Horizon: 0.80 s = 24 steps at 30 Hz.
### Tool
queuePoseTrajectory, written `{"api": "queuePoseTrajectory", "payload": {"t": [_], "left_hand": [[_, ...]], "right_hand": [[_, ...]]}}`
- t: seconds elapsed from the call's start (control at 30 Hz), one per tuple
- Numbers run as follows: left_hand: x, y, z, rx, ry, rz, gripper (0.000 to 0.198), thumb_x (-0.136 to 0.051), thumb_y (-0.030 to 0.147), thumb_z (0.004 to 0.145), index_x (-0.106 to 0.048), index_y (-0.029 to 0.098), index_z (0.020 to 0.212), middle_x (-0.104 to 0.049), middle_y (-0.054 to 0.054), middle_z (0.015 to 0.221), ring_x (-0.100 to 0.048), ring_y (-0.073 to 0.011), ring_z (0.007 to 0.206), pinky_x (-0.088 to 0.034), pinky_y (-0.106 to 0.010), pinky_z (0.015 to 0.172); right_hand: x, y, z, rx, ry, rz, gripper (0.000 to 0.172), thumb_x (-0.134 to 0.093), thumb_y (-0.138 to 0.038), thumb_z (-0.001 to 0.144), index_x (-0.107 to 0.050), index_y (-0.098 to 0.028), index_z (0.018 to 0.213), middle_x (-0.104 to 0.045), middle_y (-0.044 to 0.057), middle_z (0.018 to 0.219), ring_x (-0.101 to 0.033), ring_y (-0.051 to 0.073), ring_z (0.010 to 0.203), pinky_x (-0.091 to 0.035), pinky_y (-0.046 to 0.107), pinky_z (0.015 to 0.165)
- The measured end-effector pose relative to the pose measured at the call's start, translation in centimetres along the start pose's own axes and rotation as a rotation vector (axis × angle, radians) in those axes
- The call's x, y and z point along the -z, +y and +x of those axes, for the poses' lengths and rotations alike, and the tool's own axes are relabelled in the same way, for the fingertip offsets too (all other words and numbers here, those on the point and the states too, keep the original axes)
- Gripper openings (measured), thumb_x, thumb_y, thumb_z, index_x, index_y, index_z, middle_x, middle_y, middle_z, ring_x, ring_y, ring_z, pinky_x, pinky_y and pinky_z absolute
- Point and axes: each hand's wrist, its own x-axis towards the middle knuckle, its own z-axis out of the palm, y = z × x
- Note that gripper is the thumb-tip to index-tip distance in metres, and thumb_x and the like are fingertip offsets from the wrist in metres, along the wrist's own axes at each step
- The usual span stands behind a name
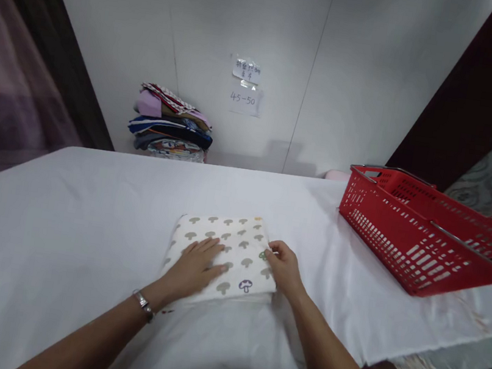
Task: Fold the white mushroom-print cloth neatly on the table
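A folded white cloth with a mushroom print (241, 262) lies flat near the front edge of the white-covered table (97, 218). Resting on its left part is my left hand (196, 268), palm down with the fingers spread. My right hand (284, 267) is at the cloth's right edge, its thumb on top and its fingers curled around the side, pinching the edge. Part of the underside of the cloth is hidden.
On the table's right side stands a red plastic basket (421, 248) with metal handles. A stack of folded clothes (172, 124) is beyond the back edge at the left. Paper signs (246, 99) are fixed to the white wall. A dark curtain hangs at the left.
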Motion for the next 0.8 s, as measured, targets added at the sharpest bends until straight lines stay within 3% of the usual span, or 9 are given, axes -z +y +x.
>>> {"api": "queuePoseTrajectory", "payload": {"t": [0.13, 0.27, 0.43, 0.6, 0.8], "left_hand": [[-0.1, -0.3, -0.1, -0.051, 0.001, 0.041, 0.061, -0.029, 0.06, 0.086, -0.04, 0.023, 0.133, -0.029, -0.006, 0.146, -0.022, -0.025, 0.135, -0.019, -0.046, 0.108], [-0.4, -0.4, -0.2, -0.068, 0.008, 0.073, 0.06, -0.028, 0.058, 0.086, -0.039, 0.022, 0.134, -0.029, -0.007, 0.146, -0.022, -0.0241, 0.135, -0.019, -0.046, 0.108], [-0.9, -0.3, -0.3, -0.075, 0.039, 0.088, 0.058, -0.028, 0.056, 0.087, -0.039, 0.022, 0.133, -0.03, -0.006, 0.145, -0.021, -0.0229, 0.135, -0.017, -0.045, 0.109], [-1.0, -0.4, -0.4, -0.068, 0.057, 0.08, 0.056, -0.03, 0.055, 0.087, -0.04, 0.022, 0.132, -0.032, -0.006, 0.144, -0.022, -0.0227, 0.135, -0.018, -0.045, 0.109], [-0.6, -0.1, -0.8, -0.083, 0.051, 0.041, 0.056, -0.03, 0.054, 0.087, -0.04, 0.023, 0.133, -0.033, -0.006, 0.144, -0.024, -0.022, 0.134, -0.018, -0.044, 0.11]], "right_hand": [[0.6, 0.9, -0.2, 0.02, 0.022, -0.144, 0.011, -0.051, -0.025, 0.069, -0.056, -0.019, 0.077, -0.054, -0.004, 0.07, -0.048, 0.01, 0.057, -0.039, 0.021, 0.051], [0.8, 0.7, 0.3, 0.003, -0.024, -0.218, 0.033, -0.054, -0.024, 0.069, -0.056, -0.022, 0.103, -0.056, -0.004, 0.069, -0.051, 0.011, 0.057, -0.041, 0.021, 0.053], [0.9, -0.8, 2.4, -0.101, -0.075, -0.202, 0.054, -0.054, -0.034, 0.076, -0.043, -0.02, 0.127, -0.06, -0.001, 0.068, -0.055, 0.013, 0.057, -0.043, 0.023, 0.052], [-0.2, -1.4, 5.3, -0.146, -0.047, -0.147, 0.055, -0.055, -0.029, 0.075, -0.045, -0.019, 0.127, -0.064, 0.002, 0.076, -0.059, 0.014, 0.062, -0.046, 0.025, 0.057], [-0.7, -0.3, 5.8, -0.03, 0.04, -0.194, 0.044, -0.051, -0.022, 0.072, -0.053, -0.018, 0.116, -0.059, -0.002, 0.072, -0.057, 0.014, 0.064, -0.046, 0.027, 0.062]]}}
